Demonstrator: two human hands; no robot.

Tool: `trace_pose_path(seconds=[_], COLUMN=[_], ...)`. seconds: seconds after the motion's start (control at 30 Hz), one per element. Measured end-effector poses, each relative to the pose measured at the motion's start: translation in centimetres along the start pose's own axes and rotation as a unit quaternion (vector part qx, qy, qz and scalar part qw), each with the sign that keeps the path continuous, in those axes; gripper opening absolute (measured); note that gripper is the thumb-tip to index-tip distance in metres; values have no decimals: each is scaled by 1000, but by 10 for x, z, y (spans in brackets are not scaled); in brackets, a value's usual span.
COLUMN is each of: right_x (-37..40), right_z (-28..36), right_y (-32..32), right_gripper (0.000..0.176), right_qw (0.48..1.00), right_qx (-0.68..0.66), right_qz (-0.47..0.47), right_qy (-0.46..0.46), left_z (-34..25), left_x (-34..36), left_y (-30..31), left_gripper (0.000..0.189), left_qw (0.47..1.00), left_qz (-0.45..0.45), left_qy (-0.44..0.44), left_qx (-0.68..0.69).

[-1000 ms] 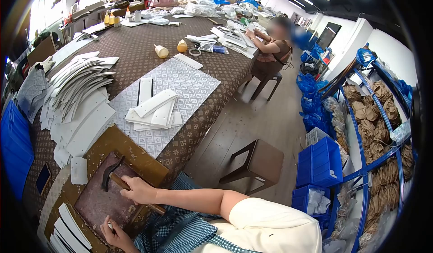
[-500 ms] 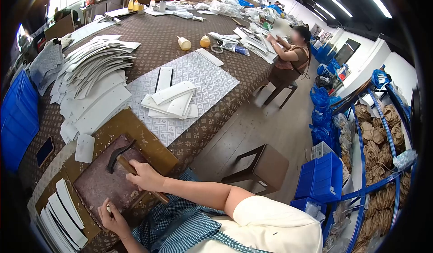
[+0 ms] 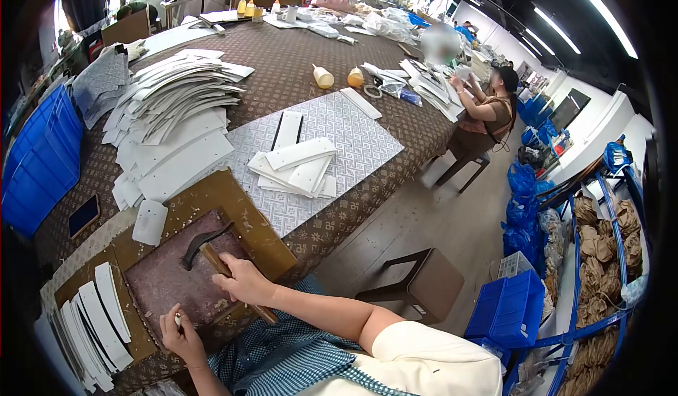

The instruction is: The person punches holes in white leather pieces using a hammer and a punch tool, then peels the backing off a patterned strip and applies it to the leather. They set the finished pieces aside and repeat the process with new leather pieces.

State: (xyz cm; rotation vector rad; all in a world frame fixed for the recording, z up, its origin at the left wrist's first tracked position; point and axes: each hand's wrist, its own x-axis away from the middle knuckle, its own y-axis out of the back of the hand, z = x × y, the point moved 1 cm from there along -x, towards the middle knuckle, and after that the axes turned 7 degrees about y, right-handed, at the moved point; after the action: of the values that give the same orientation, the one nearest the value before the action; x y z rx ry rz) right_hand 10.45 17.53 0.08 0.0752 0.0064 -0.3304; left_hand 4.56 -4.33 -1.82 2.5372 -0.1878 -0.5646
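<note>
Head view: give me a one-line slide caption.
Right hand gripping a hammer over a reddish slab, left hand holding a small pale object, white strips nearby.

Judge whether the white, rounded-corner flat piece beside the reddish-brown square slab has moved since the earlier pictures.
No: judged against the reddish-brown slab, the white flat piece keeps its place by the upper-left edge; the camera view shifted.

From my distant station I see a black rectangular phone (image 3: 84, 217) near a ribbed blue plastic bin (image 3: 44, 159), a translucent squeeze bottle of yellow liquid (image 3: 323, 80) on the brown patterned tablecloth (image 3: 272, 61), a brown square-topped stool (image 3: 438, 282), and a blue plastic crate (image 3: 503, 311) near a blue-framed rack (image 3: 577, 262) of crumpled brown bundles (image 3: 597, 244).
</note>
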Motion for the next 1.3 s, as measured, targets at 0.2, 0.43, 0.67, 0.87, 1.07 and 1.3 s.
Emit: trace_pose_path(seconds=[0.2, 0.43, 0.67, 0.87, 1.07, 1.3], right_x=[2, 2, 2, 3, 6, 21], right_z=[-2, -2, -2, -1, 1, -15], right_y=[3, 4, 2, 3, -3, -2], right_gripper=[42, 43, 43, 42, 26, 33], right_qw=[1000, 1000, 1000, 999, 998, 992], right_qx=[-7, -8, -17, 8, -55, -40], right_qz=[9, 17, 13, 5, -17, -54], right_qy=[9, 15, 14, -47, -18, 104], left_z=[3, 2, -1, 10, -5, 17], left_x=[0, 0, -1, 6, 3, -25], left_y=[-1, 0, -2, -3, 30, 66], left_gripper=[14, 15, 20, 20, 14, 20], left_qw=[999, 999, 999, 989, 983, 983], left_qz=[11, 13, -15, -71, -136, -125], left_qy=[24, 25, 16, 31, 77, 132], left_qx=[-41, -39, 28, 126, 94, -22])
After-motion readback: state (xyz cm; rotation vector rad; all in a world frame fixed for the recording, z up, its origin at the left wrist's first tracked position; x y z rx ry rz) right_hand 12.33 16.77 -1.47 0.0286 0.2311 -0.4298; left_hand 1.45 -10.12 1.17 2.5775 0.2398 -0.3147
